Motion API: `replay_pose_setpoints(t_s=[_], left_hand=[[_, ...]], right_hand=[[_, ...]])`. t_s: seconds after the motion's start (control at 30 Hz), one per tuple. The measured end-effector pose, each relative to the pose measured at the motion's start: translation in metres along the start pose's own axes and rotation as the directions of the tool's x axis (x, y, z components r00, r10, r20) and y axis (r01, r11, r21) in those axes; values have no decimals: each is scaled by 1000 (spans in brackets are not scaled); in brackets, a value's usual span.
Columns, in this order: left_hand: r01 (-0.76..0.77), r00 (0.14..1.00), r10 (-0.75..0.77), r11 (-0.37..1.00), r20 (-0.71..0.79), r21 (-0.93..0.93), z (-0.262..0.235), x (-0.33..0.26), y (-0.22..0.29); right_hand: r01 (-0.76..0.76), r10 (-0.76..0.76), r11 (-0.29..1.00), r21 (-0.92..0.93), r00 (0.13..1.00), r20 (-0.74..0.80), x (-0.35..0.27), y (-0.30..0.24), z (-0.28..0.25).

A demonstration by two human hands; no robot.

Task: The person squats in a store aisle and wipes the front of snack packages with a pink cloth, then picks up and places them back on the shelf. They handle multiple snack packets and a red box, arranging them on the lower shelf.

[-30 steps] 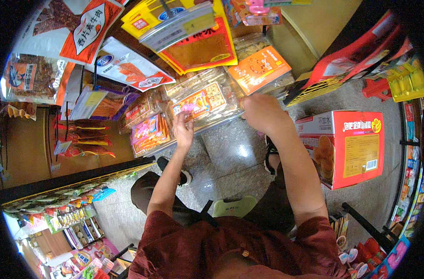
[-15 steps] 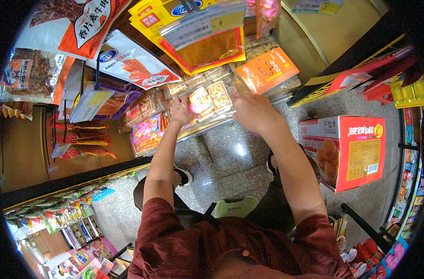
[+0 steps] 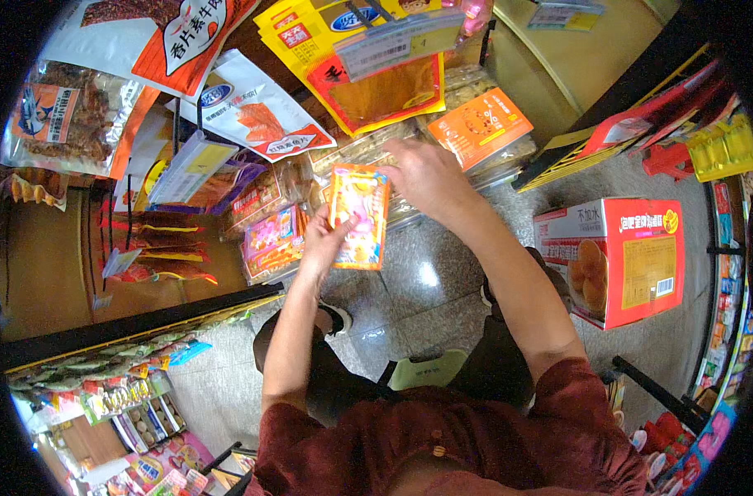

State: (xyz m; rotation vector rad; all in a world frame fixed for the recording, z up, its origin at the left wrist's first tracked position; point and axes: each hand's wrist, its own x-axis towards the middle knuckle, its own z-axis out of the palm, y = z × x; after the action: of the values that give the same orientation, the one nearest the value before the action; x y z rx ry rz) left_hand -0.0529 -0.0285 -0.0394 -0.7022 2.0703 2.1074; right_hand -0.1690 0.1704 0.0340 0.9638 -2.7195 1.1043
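Shop aisle seen from above, its straight lines bowed by a wide lens. Polished grey speckled stone floor tiles (image 3: 393, 310) with thin joints cover the middle; a small bright white reflection (image 3: 427, 273) gleams just below and right of centre. Tan shelving with a black lower edge (image 3: 145, 328) stands at left, and a smooth tan shelf panel (image 3: 550, 62) spans the upper right. A pale green plastic stool (image 3: 430, 370) sits at lower centre. A tall rack of small colourful packets (image 3: 728, 306) lines the right edge.
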Motion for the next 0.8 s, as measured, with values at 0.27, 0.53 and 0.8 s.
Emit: replay_pose_setpoints(t_s=[0.27,0.53,0.8], left_hand=[[-16,995,15,1000,95,11,24,-25,1],[-90,945,157,968,286,-235,43,-45,31],[-116,966,179,945,185,-306,26,-48,36]], right_hand=[[512,-506,859,-21,840,-198,-22,-47,50],[22,-3,997,79,972,-235,-8,-23,34],[-222,497,563,796,860,-112,12,15,13]])
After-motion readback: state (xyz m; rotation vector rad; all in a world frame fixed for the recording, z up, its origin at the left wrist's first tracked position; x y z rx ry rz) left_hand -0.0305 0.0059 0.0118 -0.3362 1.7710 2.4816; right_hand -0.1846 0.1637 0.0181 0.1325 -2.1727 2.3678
